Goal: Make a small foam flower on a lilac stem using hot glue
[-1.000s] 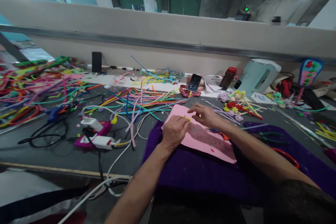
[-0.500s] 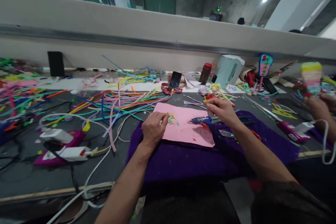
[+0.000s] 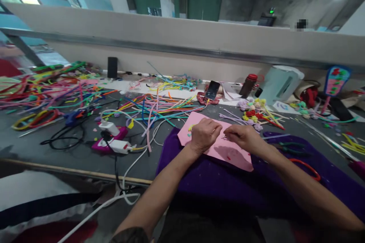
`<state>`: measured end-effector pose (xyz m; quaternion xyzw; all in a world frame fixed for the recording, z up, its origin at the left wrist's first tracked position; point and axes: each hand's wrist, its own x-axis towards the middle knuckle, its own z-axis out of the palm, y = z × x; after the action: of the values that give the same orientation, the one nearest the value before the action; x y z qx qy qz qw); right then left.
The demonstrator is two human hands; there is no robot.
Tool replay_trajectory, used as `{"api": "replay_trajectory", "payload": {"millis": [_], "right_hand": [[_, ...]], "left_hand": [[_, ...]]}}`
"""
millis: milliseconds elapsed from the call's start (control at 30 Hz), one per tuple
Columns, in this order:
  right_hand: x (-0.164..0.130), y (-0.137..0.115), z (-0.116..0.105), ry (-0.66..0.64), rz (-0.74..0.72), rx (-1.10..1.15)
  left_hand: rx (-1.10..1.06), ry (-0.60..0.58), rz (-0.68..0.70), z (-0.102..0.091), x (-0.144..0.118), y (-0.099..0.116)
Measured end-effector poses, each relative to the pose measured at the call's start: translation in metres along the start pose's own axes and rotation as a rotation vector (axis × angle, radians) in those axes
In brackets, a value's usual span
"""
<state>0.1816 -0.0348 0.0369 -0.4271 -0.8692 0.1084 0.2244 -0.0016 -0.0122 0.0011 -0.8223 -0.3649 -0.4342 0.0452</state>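
My left hand (image 3: 204, 134) is closed, fingertips pinched together, above a pink sheet (image 3: 241, 161). Close to its right, my right hand (image 3: 246, 137) is closed too, its fingertips turned towards the left hand. Whatever either pinch holds is too small or hidden to make out. A small metallic tip (image 3: 224, 136) shows by the right fingertips. Small yellow and green bits (image 3: 190, 128) lie on the sheet beside my left hand. Under the sheet spreads a purple cloth (image 3: 199, 182). Fuzzy flowers (image 3: 252, 114) in red, yellow and lilac lie beyond my right hand.
Green-handled pliers (image 3: 293, 147) and a red-orange handle (image 3: 306, 167) lie right of my right forearm. Coloured fuzzy stems (image 3: 154, 108) cover the left back. Power strips (image 3: 110, 146) and cables are at left. A phone (image 3: 212, 90), bottle (image 3: 248, 85) and kettle (image 3: 281, 83) stand behind.
My right hand has left the fuzzy flowers and come in close to my left hand over the pink sheet. The view has turned left, and another person's hands at the right are out of sight.
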Motion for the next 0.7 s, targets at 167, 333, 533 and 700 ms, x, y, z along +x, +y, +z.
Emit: {"api": "replay_trajectory", "payload": {"millis": [167,333,533,700], "right_hand": [[0.048,0.013,-0.002,0.042,-0.003,-0.230],[0.112,0.024,0.005,0.038,0.029,-0.356],[0.208,-0.007,0.041,-0.159,-0.105,-0.440],[0.271,-0.035,0.079,-0.368,-0.171,-0.541]], "left_hand": [[0.027,0.040,-0.030,0.002,0.002,-0.020],[0.039,0.052,0.023,0.004,-0.009,-0.024],[-0.009,-0.051,0.256,0.016,-0.018,-0.010],[0.009,-0.083,0.275,0.018,-0.022,-0.009]]}}
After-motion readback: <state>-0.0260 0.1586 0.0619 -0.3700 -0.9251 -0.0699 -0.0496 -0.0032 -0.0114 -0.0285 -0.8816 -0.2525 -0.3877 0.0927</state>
